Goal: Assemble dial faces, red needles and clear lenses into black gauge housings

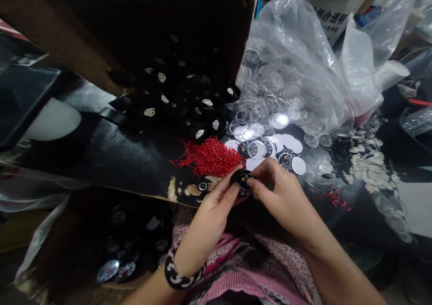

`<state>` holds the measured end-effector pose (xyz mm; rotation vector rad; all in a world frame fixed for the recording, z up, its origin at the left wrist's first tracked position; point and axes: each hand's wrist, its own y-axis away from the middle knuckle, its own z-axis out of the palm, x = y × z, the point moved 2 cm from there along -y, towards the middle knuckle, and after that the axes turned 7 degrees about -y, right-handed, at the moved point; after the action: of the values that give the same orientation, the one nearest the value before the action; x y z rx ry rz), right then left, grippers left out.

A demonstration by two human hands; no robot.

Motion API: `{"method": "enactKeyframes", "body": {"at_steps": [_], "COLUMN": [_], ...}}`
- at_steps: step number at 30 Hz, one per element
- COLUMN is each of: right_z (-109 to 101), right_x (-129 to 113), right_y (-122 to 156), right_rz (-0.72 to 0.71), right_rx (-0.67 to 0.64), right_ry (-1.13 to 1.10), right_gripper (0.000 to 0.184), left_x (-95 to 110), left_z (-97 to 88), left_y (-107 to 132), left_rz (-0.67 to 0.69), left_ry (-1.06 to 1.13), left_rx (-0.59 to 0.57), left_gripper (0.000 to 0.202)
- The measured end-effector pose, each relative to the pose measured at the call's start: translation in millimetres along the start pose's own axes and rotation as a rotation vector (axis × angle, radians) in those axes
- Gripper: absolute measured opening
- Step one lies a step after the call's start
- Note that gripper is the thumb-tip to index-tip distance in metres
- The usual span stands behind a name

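My left hand (218, 206) grips the left side of a small round black dial (243, 182) with white markings and a yellow mark on its face. At its right edge, the thumb and fingers of my right hand (273, 188) are closed on the same dial. Just beyond it lies a heap of thin red plastic pointers (212, 157). Printed and white paper discs (285, 145) are spread to the right of the heap. A small white and black ring (202, 186) rests near the table edge, left of my left hand.
Black casings with white plates (162, 98) fill an open box (111, 7) behind. Clear round covers (270, 88) spill from a plastic bag (303, 43). Off-white small plates (369, 161) and a few red pointers (335, 198) lie right. Finished-looking discs (108, 270) sit below left.
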<state>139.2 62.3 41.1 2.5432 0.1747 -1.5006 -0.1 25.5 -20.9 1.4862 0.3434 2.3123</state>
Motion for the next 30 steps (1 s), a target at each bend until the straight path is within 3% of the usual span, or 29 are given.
{"method": "enactKeyframes", "body": {"at_steps": [6,11,18,20,22,25,27,30], "right_z": [-4.0,-3.0,8.4,9.1,9.5,15.5,24.5,36.9], "right_x": [-3.0,2.0,11.8,11.9,10.9,7.8,5.8,4.8], "right_y": [-3.3,-1.5,24.5,23.5,14.1,-8.0,-20.5,-29.4], "right_rz": [0.023,0.079,0.058,0.023,-0.025,-0.098,-0.119,-0.121], "right_rx": [-0.087,-0.022,-0.180,-0.204,-0.180,-0.109,-0.106,-0.115], "right_ry": [0.086,0.156,-0.065,-0.050,0.090,0.511,0.726,0.845], "right_gripper": [0.010,0.012,0.025,0.023,0.016,0.013,0.017,0.018], "left_x": [5.1,5.7,-2.2,-1.9,0.0,3.7,6.3,10.0], "left_z": [-6.1,-7.2,-13.2,-18.6,-24.3,-28.2,-26.7,-22.9], "left_y": [-3.3,-2.2,14.1,17.3,18.2,17.2,16.0,14.9], "left_rz": [-0.007,0.019,0.013,0.009,0.002,-0.004,0.005,0.031], "left_ry": [-0.135,-0.209,-0.437,-0.437,-0.325,-0.046,0.102,0.206], "left_rx": [-0.085,-0.097,-0.067,-0.010,0.092,0.216,0.238,0.242], "left_gripper": [0.027,0.032,0.034,0.033,0.033,0.035,0.033,0.027]}}
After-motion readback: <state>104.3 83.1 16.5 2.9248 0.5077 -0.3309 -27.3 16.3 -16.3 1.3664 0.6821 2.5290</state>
